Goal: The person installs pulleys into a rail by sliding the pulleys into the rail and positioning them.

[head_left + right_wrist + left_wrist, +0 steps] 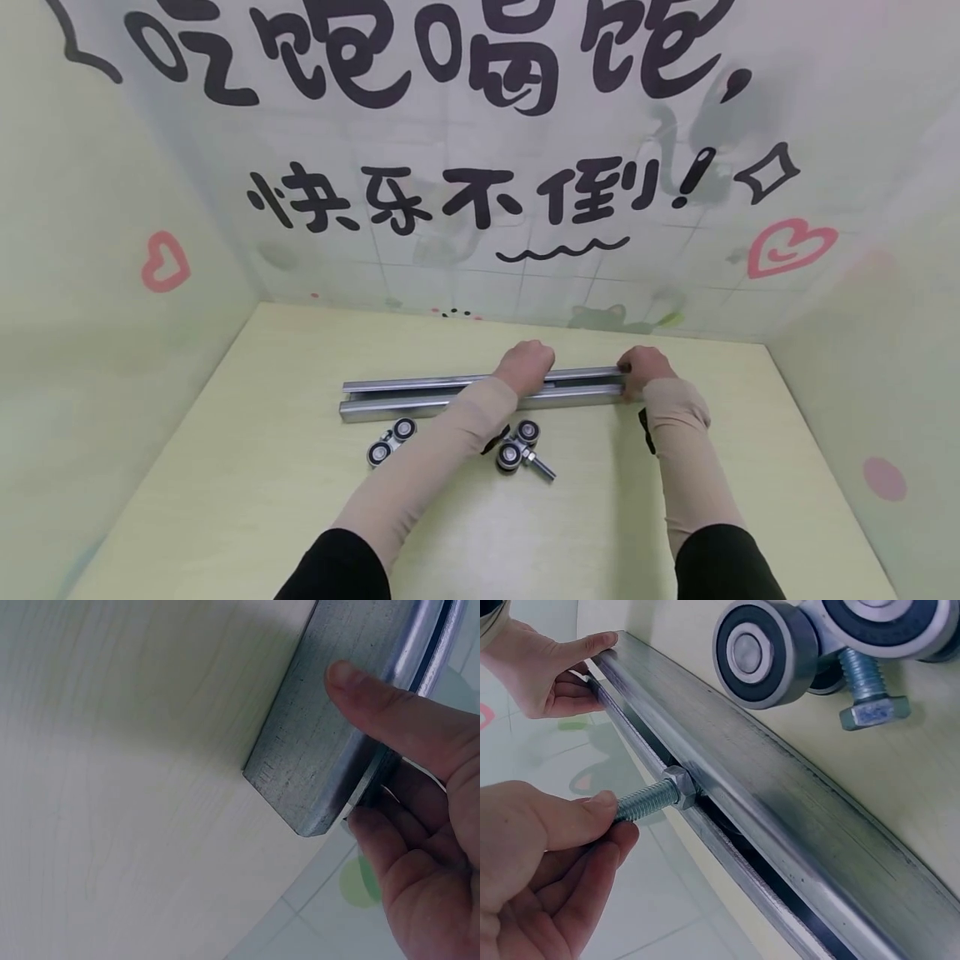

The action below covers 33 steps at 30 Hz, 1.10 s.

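Black outer sleeves [337, 571] give way to long beige undersleeves [427, 475] (gently wrinkled toward the right cuff [678, 402]).

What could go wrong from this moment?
The left hand pinches a bolt projecting from the rail; tilted, the bolt might bind. The right hand grips the rail's end and could block the bolt's sliding. The left sleeve appears close to a trolley and might knock it.

Read on back wall [337, 133], in black Chinese lettering [421, 42]: "吃饱喝饱,", cropped at top edge. Read directly below, in second line [482, 204]: "快乐不倒!"
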### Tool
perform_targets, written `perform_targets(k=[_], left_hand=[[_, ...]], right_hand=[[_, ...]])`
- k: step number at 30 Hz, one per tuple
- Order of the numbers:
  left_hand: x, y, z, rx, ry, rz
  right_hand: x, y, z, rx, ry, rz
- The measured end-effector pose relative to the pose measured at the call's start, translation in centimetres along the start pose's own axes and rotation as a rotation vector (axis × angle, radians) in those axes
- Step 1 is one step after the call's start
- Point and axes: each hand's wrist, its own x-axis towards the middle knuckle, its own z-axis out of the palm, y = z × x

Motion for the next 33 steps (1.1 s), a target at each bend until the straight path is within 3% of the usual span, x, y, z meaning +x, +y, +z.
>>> perform_targets(k=[33], left_hand=[[-3.6,-4.1,-0.1,-0.057,0.018,-0.023]], right_hand=[[0.4,0.7,0.3,-0.016,0.003,-0.023]])
